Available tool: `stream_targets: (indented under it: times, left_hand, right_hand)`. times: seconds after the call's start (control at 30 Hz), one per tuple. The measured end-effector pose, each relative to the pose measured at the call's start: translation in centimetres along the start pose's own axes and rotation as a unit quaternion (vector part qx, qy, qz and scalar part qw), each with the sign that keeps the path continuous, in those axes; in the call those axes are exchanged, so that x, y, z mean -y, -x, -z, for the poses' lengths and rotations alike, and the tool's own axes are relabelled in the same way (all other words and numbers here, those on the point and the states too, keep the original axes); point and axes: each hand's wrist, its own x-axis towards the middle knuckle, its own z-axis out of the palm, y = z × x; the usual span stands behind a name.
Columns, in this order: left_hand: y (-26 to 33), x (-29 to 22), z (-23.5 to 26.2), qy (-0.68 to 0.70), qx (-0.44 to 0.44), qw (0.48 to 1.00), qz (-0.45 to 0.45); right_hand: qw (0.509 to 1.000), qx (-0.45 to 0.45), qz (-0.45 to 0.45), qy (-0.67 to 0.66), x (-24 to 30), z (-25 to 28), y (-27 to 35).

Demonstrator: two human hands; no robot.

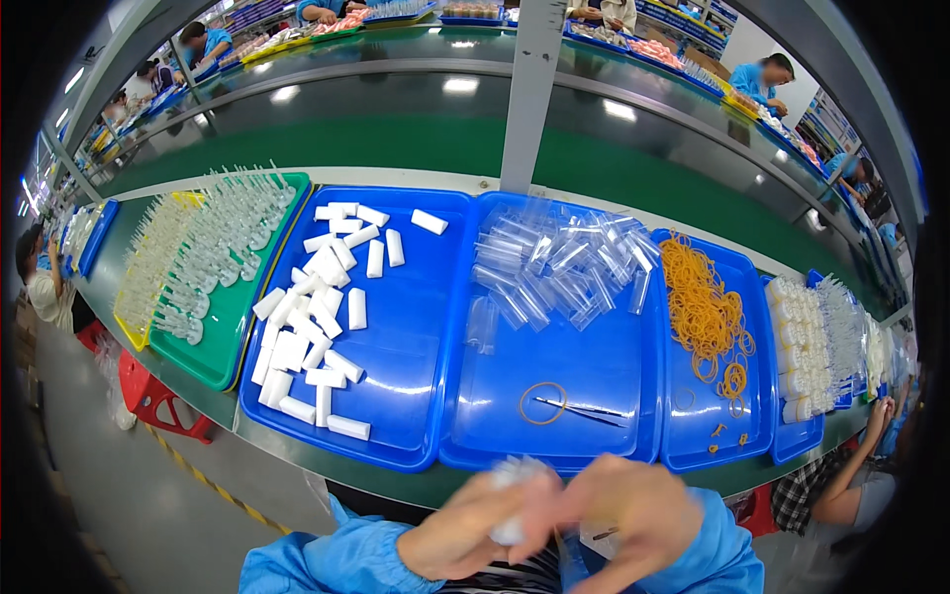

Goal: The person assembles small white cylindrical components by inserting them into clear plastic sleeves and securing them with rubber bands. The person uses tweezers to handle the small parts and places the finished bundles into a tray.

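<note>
Close to my body, my left hand (470,527) is closed around a whitish, partly clear piece (517,471) that shows above and below the fingers. Motion blur hides its exact kind. My right hand (638,515) is right beside it, its fingers reaching to the left hand; they are smeared, so what they hold cannot be made out. Just beyond the hands, a blue tray (485,391) carries clear plastic sleeves (554,262), a single rubber band (544,404) and dark tweezers (584,411).
Left of it, white blocks (327,267) lie in another blue tray (406,396). Farther left, clear stemmed parts (223,238) fill a green tray (223,361). Orange rubber bands (703,307) and white rolls (795,342) are on the right. A metal post (529,99) rises behind the trays.
</note>
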Motion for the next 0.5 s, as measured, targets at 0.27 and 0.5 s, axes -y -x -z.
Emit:
stream_targets:
  times: [0.27,0.5]
  left_hand:
    - [-1.9,-1.6,-0.4,-0.698,-0.142,0.585,-0.386]
    - [-2.5,0.0,-0.6,-0.676,-0.109,0.632,-0.362]
  right_hand:
    - [0.983,0.004,-0.105,0.150,-2.0,0.8,0.6]
    - [0.958,-0.034,-0.059,0.279,-1.9,-1.0,-0.6]
